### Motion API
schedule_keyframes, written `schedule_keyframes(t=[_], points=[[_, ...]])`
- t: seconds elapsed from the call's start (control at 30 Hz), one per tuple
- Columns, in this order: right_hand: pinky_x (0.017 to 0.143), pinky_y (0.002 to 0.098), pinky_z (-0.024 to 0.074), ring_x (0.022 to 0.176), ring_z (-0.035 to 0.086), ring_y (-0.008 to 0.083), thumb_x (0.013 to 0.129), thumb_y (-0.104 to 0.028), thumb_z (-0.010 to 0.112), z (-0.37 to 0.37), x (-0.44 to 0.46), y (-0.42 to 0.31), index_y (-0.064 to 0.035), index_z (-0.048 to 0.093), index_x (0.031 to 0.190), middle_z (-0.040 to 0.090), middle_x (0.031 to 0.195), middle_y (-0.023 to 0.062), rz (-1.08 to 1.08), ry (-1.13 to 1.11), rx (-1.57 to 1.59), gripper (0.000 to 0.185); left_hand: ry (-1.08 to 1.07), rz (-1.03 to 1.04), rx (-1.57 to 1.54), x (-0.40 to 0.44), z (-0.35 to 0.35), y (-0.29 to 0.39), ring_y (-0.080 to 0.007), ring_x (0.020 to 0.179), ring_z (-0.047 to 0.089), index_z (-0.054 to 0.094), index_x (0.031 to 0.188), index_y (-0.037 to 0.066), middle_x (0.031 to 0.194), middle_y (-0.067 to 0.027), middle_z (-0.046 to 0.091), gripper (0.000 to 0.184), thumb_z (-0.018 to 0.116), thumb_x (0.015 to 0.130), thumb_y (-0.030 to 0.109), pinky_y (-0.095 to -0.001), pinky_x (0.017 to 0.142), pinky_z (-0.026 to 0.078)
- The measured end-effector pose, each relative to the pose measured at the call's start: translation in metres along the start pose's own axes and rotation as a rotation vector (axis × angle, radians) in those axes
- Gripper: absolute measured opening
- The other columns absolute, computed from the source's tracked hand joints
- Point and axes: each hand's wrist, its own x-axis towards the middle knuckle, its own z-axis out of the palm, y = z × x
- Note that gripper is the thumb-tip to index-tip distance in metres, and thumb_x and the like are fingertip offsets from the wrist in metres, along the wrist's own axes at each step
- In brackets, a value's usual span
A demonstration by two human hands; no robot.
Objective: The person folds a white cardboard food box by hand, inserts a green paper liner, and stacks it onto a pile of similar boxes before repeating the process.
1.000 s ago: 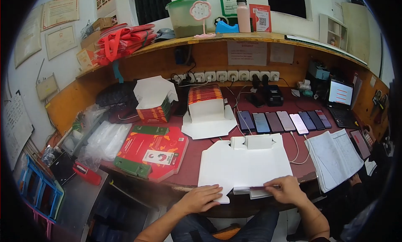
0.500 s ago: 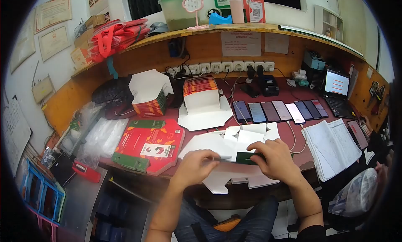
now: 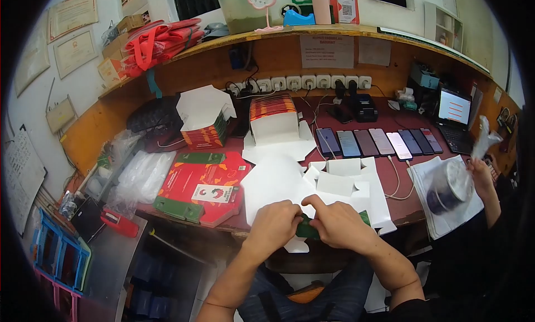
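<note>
Here, the green flap (image 3: 307, 229) sits between left hand (image 3: 275, 225) and right hand (image 3: 341, 224).

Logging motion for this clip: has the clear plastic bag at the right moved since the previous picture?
Yes. The bag was beyond the papers' lower right edge; now it is up over the papers.

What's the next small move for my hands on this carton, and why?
Probably finish creasing the green flap before letting go: the left hand and right hand meet at it, and the white carton beyond isn't closed into a box.
</note>
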Motion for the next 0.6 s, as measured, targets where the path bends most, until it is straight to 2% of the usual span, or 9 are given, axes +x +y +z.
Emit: schedule_keyframes(t=[0.1,0.2,0.3,0.33,0.4,0.43,0.47,0.53,0.6], points=[[0.06,0.0509,0.0463,0.065,0.063,0.0425,0.085,-0.011,0.065,-0.002,0.005,0.0,-0.0101,0.043,0.123,0.062,0.065,0.019,-0.044,0.001,0.119,0.044,0.004,0.085,0.038,0.004,-0.003,-0.001,-0.0327,0.075,0.065,0.071,0.082,0.003,0.078,-0.0133,0.067,0.011,0.069,0.08,0.014,-0.0407,0.068,0.051],[0.064,0.0463,0.0492,0.071,0.065,0.0394,0.084,-0.01,0.067,-0.005,0.009,-0.004,-0.0089,0.043,0.124,0.068,0.074,0.016,0.002,-0.045,0.084,0.046,-0.057,0.21,0.002,0.007,-0.001,-0.003,-0.0335,0.075,0.065,0.071,0.082,0.003,0.079,-0.0141,0.067,0.011,0.069,0.08,0.014,-0.0419,0.067,0.05],[0.067,0.0437,0.0485,0.068,0.066,0.0338,0.083,-0.016,0.07,-0.006,0.01,0.0,-0.0123,0.047,0.122,0.069,0.073,0.01,0.004,-0.024,0.05,0.046,-0.124,0.072,0.091,0.006,-0.005,0.007,-0.0317,0.076,0.065,0.072,0.085,0.005,0.082,-0.0133,0.068,0.014,0.071,0.077,0.017,-0.0417,0.07,0.051],[0.07,0.0416,0.0473,0.066,0.066,0.0302,0.082,-0.019,0.071,-0.01,0.01,0.0,-0.0144,0.051,0.12,0.069,0.071,0.0061,-0.026,0.038,-0.085,0.043,-0.123,0.081,0.088,0.003,0.001,0.007,-0.0317,0.076,0.065,0.072,0.085,0.005,0.082,-0.0133,0.068,0.014,0.071,0.077,0.017,-0.0417,0.07,0.051],[0.073,0.0395,0.0461,0.064,0.066,0.0266,0.081,-0.023,0.072,-0.016,0.009,0.001,-0.0165,0.055,0.117,0.069,0.069,0.0022,-0.052,0.098,-0.221,0.04,0.177,0.245,0.115,-0.005,0.011,0.006,-0.0284,0.09,0.065,0.069,0.099,0.005,0.097,-0.0112,0.068,0.026,0.072,0.076,0.018,-0.0401,0.077,0.051],[0.075,0.038,0.0446,0.062,0.065,0.0243,0.081,-0.025,0.073,-0.019,0.009,0.001,-0.0178,0.057,0.113,0.069,0.067,-0.0007,-0.038,0.15,-0.237,0.037,0.139,0.265,0.233,-0.01,0.011,0.012,-0.0283,0.108,0.058,0.062,0.116,0.005,0.112,-0.0097,0.063,0.05,0.077,0.072,0.023,-0.0433,0.092,0.046],[0.077,0.0365,0.0432,0.061,0.065,0.022,0.08,-0.028,0.074,-0.019,0.009,0.001,-0.0191,0.06,0.109,0.068,0.065,-0.0036,-0.022,0.203,-0.249,0.034,0.135,0.267,0.234,-0.013,0.013,0.018,-0.0283,0.108,0.058,0.062,0.116,0.005,0.112,-0.0097,0.063,0.05,0.077,0.072,0.023,-0.0433,0.092,0.046],[0.076,0.0374,0.0437,0.059,0.064,0.0237,0.079,-0.027,0.074,-0.017,0.011,0.0,-0.0183,0.061,0.106,0.067,0.061,-0.0027,-0.049,0.249,-0.246,0.031,0.254,0.227,0.426,-0.018,0.023,0.028,-0.0319,0.116,0.055,0.055,0.125,0.004,0.117,-0.0087,0.062,0.071,0.083,0.065,0.029,-0.049,0.103,0.038],[0.082,0.0391,0.0444,0.067,0.065,0.0233,0.077,-0.026,0.075,-0.021,0.011,-0.008,-0.0177,0.062,0.11,0.07,0.072,0.0014,-0.032,0.204,-0.316,0.036,0.239,0.21,0.413,-0.011,0.031,0.014,-0.0303,0.119,0.054,0.054,0.127,0.004,0.115,-0.0087,0.062,0.078,0.085,0.061,0.032,-0.0523,0.107,0.033]])
